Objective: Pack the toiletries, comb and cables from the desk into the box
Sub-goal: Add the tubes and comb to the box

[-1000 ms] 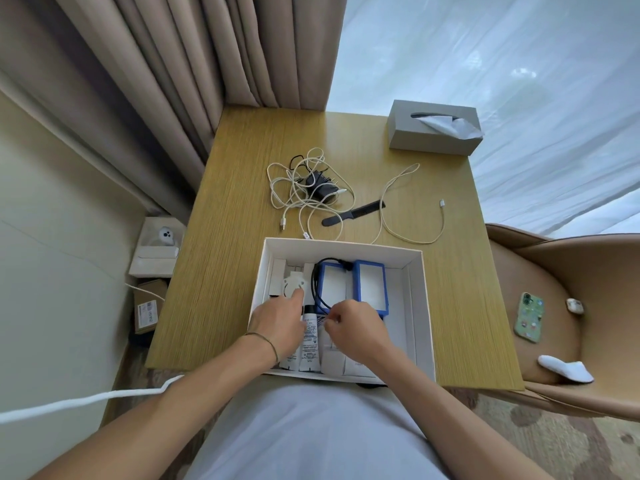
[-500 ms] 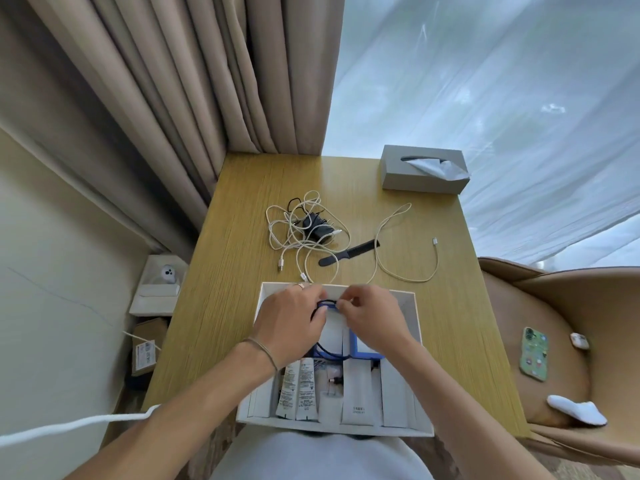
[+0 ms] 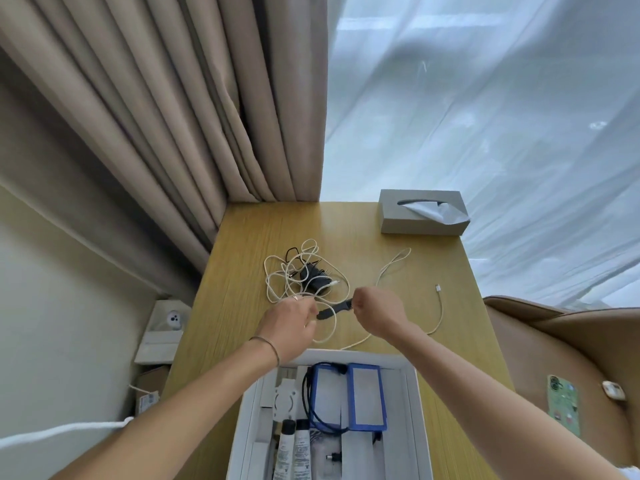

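1. Off the desk's (image 3: pixel 242 271) left edge, a small white device (image 3: pixel 173 320) sits on a low ledge, and a cardboard carton (image 3: pixel 149 393) lies on the floor below it.
2. Toward the desk's middle, a tangle of white cables (image 3: pixel 294 275) loops around one black charger (image 3: pixel 313 277); I cannot count the separate cords in it.
3. Just nearer than the tangle, the left hand (image 3: pixel 291 323) reaches with fingers partly curled at one end of the black comb (image 3: pixel 334 308); whether it pinches the comb or a cable, I cannot tell.
4. At the comb's other end, the right hand (image 3: pixel 377 311) curls its fingers around the handle.
5. My advice for this step: lift the comb straight up so its teeth do not snag the white loop lying beneath it, then lay it flat along a free slot in the box (image 3: pixel 415 410).
6. At the desk's near edge, the open box holds two tubes (image 3: pixel 292 448), two blue-framed packs (image 3: pixel 348 396), one dark cable and several white packets.
7. Right of the hands, one long white cable (image 3: pixel 440 310) trails toward the right edge.
8. At the far right corner stands one tissue box (image 3: pixel 420 216).
9. Beyond the right edge, a chair (image 3: pixel 519 341) carries one phone (image 3: pixel 562 407).
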`<state>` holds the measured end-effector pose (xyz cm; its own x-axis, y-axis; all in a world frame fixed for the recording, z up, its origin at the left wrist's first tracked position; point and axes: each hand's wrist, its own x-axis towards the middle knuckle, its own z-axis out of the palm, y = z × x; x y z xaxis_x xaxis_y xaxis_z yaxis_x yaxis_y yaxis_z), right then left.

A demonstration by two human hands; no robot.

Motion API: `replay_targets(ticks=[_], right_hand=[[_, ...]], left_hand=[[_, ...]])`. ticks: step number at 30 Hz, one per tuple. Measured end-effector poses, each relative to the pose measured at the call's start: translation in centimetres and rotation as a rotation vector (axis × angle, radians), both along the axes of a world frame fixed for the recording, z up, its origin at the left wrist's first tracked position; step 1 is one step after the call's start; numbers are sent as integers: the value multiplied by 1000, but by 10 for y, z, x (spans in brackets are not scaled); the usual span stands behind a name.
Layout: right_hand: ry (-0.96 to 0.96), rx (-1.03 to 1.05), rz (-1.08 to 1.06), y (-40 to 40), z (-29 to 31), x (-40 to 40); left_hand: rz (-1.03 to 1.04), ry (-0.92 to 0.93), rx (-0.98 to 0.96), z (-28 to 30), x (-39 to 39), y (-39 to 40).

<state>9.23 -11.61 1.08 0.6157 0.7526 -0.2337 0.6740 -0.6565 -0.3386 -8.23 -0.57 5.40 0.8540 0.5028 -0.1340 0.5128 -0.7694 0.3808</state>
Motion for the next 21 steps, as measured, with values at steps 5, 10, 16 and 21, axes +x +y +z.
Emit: replay_targets(ticks=[5,10,16,21], right_hand=[[-63,-35,115,22,-37,22],[-88,-32,182,35,-68,36],[-96,-30,229,38,-88,43],[-131,-2,302,34,-96,46]], left_hand=[[88,69,-75,-12,4,9],[199,103,-156,-23,12,13],[227,124,-169,-36,10,19],[247,163,-194,-47,5,23]])
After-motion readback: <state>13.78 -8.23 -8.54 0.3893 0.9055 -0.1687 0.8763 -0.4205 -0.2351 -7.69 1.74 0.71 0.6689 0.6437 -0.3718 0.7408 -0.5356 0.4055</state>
